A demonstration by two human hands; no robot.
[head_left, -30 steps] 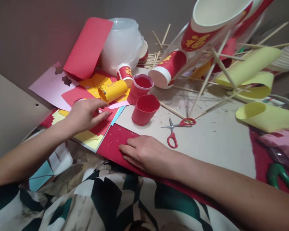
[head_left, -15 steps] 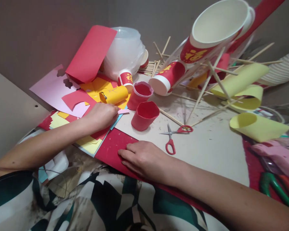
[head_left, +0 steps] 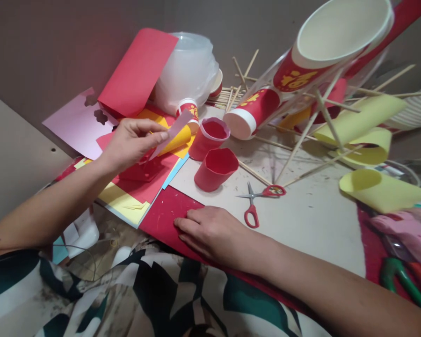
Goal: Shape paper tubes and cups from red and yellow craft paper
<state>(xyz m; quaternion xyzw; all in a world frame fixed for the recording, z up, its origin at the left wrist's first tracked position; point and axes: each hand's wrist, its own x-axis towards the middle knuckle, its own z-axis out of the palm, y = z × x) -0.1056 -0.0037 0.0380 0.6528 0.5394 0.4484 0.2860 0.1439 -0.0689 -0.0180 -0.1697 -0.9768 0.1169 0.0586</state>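
Observation:
My left hand is raised over a pile of coloured paper sheets and pinches a small pale pink paper strip between thumb and fingers. The strip sticks out to the right, in front of a rolled yellow paper tube. My right hand lies flat, fingers stretched, on a dark red sheet at the table's near edge. Two red paper cups stand just beyond it, and small red-handled scissors lie to their right.
A folded red card leans on a clear plastic bag at the back. On the right stands a structure of printed red cups and wooden skewers, with curled yellow paper and green-handled scissors nearby.
My left hand has lifted off the paper pile, taking the pale pink strip up with it. My right hand has stayed flat on the dark red sheet.

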